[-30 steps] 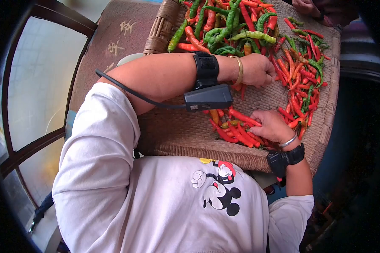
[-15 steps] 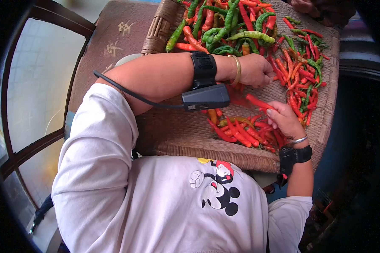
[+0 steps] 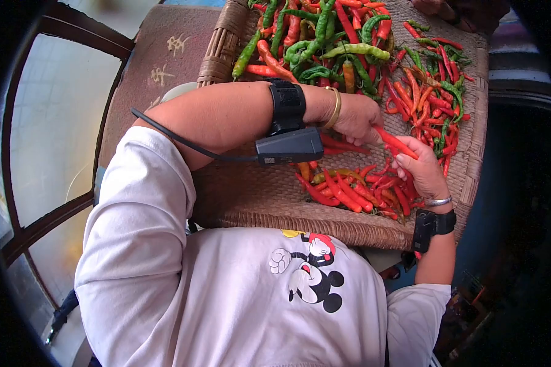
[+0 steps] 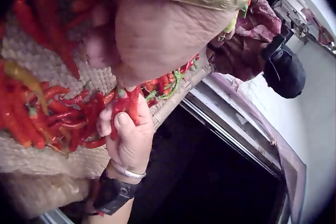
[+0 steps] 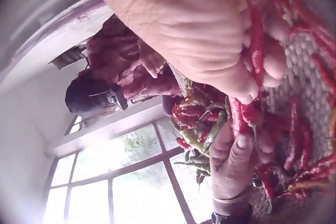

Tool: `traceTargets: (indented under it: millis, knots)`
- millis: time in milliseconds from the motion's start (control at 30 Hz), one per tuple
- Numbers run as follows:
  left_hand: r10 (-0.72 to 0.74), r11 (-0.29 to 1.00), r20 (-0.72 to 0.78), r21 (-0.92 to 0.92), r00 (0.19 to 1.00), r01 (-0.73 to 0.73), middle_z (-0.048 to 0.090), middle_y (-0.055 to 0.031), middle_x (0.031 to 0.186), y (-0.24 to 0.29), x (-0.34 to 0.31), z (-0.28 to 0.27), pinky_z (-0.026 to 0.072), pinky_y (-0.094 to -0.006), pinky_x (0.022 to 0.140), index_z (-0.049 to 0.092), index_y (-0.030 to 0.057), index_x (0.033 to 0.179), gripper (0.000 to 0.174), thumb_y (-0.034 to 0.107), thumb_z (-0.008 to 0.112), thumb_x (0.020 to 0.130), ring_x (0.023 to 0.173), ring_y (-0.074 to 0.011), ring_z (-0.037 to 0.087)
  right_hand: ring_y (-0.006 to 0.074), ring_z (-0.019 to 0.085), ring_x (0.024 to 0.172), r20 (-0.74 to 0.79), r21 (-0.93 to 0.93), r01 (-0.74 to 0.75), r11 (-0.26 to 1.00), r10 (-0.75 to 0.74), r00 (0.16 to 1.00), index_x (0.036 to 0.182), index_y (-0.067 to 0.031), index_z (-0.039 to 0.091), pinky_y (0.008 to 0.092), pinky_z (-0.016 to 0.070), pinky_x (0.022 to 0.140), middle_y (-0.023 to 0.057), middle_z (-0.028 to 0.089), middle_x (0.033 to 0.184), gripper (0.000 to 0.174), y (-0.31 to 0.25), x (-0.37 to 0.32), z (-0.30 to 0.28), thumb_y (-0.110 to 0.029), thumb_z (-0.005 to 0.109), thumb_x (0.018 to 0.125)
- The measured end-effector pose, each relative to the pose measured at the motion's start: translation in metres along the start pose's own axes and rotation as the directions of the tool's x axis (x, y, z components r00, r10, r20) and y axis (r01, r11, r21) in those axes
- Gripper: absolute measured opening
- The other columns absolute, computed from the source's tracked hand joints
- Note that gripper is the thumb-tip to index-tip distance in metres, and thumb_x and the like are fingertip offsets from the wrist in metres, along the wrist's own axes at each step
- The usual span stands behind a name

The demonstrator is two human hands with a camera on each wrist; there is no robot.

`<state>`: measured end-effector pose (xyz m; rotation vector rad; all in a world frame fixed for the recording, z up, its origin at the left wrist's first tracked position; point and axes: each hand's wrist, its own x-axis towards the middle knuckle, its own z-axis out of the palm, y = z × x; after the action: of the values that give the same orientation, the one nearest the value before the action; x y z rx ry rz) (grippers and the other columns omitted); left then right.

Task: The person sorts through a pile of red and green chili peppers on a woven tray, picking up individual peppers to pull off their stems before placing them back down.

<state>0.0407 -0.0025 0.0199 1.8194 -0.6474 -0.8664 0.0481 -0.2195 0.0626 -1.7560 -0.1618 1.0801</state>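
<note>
A long red chili (image 3: 397,142) is held between both hands above a woven tray (image 3: 257,196). My right hand (image 3: 419,171) grips its lower part; in the left wrist view the thumb (image 4: 125,124) lies on the red chili (image 4: 126,106). My left hand (image 3: 358,119), with a gold bangle (image 3: 333,107) on the wrist, pinches the chili's other end. The right wrist view shows the red chili (image 5: 255,45) running through the right hand (image 5: 199,19), with the left hand (image 5: 233,163) just below it.
A heap of red chilies (image 3: 349,189) lies near the tray's front edge. Mixed green and red chilies (image 3: 324,37) fill the far side, and smaller ones (image 3: 428,98) spread on the right. Another person (image 4: 247,45) sits across the tray. A window (image 5: 131,182) stands behind.
My right hand picked a red chili from the near heap and carried it up. My left hand drew back from the scattered chilies and took hold of its end.
</note>
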Motion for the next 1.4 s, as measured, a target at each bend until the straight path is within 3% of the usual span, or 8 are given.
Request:
traceTargets:
  millis: [267,433,567,800,933,1000,1100,1400]
  knots:
    - [-0.149,0.934,-0.310,-0.356,0.939,0.031,0.055,-0.0027,0.065,0.006,-0.003,-0.007,0.0452,-0.0240,0.051,0.050,0.0026,0.092,0.030,0.031,0.043,0.087,0.055,-0.0108,0.054,0.0083,0.050,0.061,-0.271,0.202,0.161,0.966,-0.103,0.957,0.115,-0.0003,0.041,0.0183,0.0430,0.051,0.0059,0.055,0.080,0.036,0.010,0.003,-0.041,-0.008,0.050,0.081]
    - [-0.092,0.941,-0.325,-0.339,0.941,-0.025,0.054,-0.0014,0.066,-0.003,0.004,-0.003,0.0448,-0.0238,0.051,0.049,0.0033,0.093,0.029,0.031,0.041,0.088,0.055,-0.0097,0.053,0.0109,0.052,0.070,-0.708,-0.198,0.387,0.901,-0.404,0.579,0.116,-0.0009,0.042,0.0203,0.0455,0.060,0.0068,0.054,0.087,0.035,-0.003,0.014,-0.056,-0.011,0.049,0.083]
    - [-0.036,0.941,-0.245,-0.336,0.969,-0.050,0.054,-0.0001,0.066,0.004,-0.003,0.000,0.0429,-0.0226,0.049,0.049,0.0047,0.088,0.026,0.030,0.043,0.087,0.056,-0.0086,0.052,0.0075,0.052,0.062,-0.434,0.069,0.317,0.946,-0.258,0.863,0.113,-0.0017,0.044,0.0181,0.0430,0.053,0.0038,0.055,0.079,0.034,-0.010,0.009,-0.026,-0.015,0.051,0.083]
    - [-0.067,0.964,-0.115,-0.265,0.991,0.034,0.053,-0.0007,0.065,0.007,-0.004,0.003,0.0421,-0.0231,0.049,0.051,0.0041,0.085,0.022,0.026,0.050,0.084,0.058,-0.0077,0.052,0.0057,0.048,0.051,-0.361,0.261,0.343,0.902,-0.238,0.902,0.095,-0.0053,0.054,0.0166,0.0387,0.046,0.0004,0.053,0.065,0.018,-0.001,0.015,-0.014,-0.019,0.053,0.083]
    - [0.017,0.999,-0.124,-0.044,0.992,-0.023,0.057,-0.0060,0.067,-0.005,-0.001,0.010,0.0443,-0.0293,0.053,0.051,0.0011,0.087,0.023,0.023,0.055,0.079,0.060,-0.0151,0.056,0.0057,0.047,0.052,-0.450,0.153,0.386,0.910,-0.283,0.847,0.096,-0.0043,0.053,0.0178,0.0391,0.045,0.0000,0.053,0.065,0.020,-0.017,-0.002,-0.055,-0.019,0.053,0.082]
    - [0.355,0.839,-0.239,0.508,0.904,-0.195,0.059,-0.0117,0.071,-0.012,0.001,0.016,0.0454,-0.0362,0.059,0.053,0.0014,0.090,0.026,0.021,0.058,0.073,0.066,-0.0259,0.059,0.0072,0.051,0.056,-0.554,0.217,0.487,0.846,-0.304,0.775,0.099,-0.0027,0.050,0.0185,0.0411,0.047,0.0017,0.055,0.069,0.024,-0.021,-0.008,-0.066,-0.019,0.053,0.082]
    - [0.190,0.852,-0.153,0.517,0.970,-0.086,0.059,-0.0139,0.075,-0.003,0.000,0.012,0.0452,-0.0404,0.064,0.056,0.0048,0.089,0.028,0.024,0.060,0.070,0.072,-0.0326,0.057,0.0085,0.055,0.061,-0.787,0.160,0.544,0.823,-0.227,0.574,0.103,-0.0011,0.048,0.0186,0.0432,0.049,0.0044,0.058,0.076,0.028,-0.026,-0.007,-0.055,-0.019,0.053,0.082]
    - [-0.024,0.624,0.015,0.781,1.000,0.004,0.060,-0.0111,0.074,0.014,-0.010,0.018,0.0468,-0.0387,0.064,0.061,0.0073,0.082,0.027,0.032,0.059,0.070,0.075,-0.0286,0.059,0.0083,0.054,0.060,-0.118,-0.387,0.102,0.916,-0.160,0.980,0.095,0.0001,0.055,0.0203,0.0428,0.052,0.0028,0.058,0.073,0.023,-0.002,-0.001,0.006,-0.013,0.055,0.076]
